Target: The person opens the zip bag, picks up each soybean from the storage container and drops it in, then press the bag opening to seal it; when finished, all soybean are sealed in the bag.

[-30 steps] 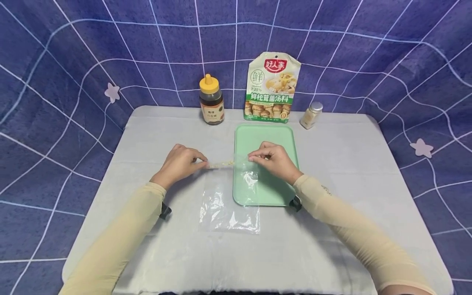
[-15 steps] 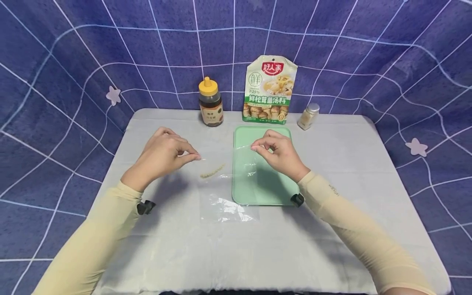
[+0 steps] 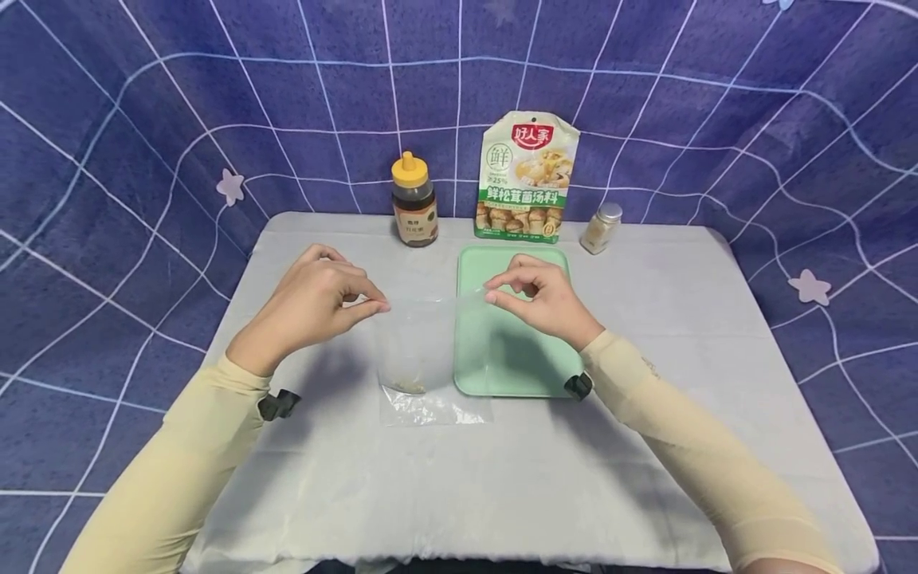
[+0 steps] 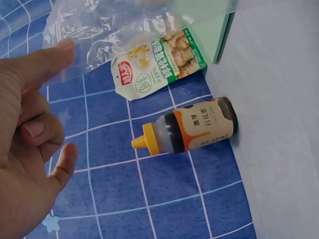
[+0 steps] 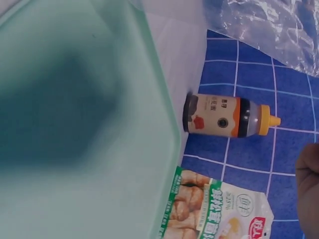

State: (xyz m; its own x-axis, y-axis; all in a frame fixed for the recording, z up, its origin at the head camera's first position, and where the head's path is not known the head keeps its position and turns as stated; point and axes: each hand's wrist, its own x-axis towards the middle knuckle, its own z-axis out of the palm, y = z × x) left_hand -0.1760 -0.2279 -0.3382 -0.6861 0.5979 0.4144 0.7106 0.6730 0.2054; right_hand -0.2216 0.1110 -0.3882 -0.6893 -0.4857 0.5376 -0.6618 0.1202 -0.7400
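Observation:
A clear plastic bag [image 3: 430, 339] stretches between my two hands over the white table and the left edge of the green tray [image 3: 516, 363]. My left hand [image 3: 315, 299] pinches its upper left corner between thumb and fingertips. The upper right corner is pinched by my right hand [image 3: 539, 303], over the tray. A small heap of pale yellowish bits [image 3: 407, 387] lies low in the bag. In the left wrist view the bag [image 4: 109, 32] hangs from the fingertips. Only part of my right hand [image 5: 309, 191] shows in the right wrist view.
Behind the hands stands a dark honey-type bottle [image 3: 414, 211] with a yellow nozzle cap. A green and white mushroom soup pouch [image 3: 527, 179] leans upright behind the tray. To its right is a small silver-capped glass jar [image 3: 601, 229]. Blue grid-patterned cloth [image 3: 287, 96] surrounds the table.
The left hand has moved left and up, spreading the bag's top edge and raising it. The pale bits have slid from near the top of the bag to lower down.

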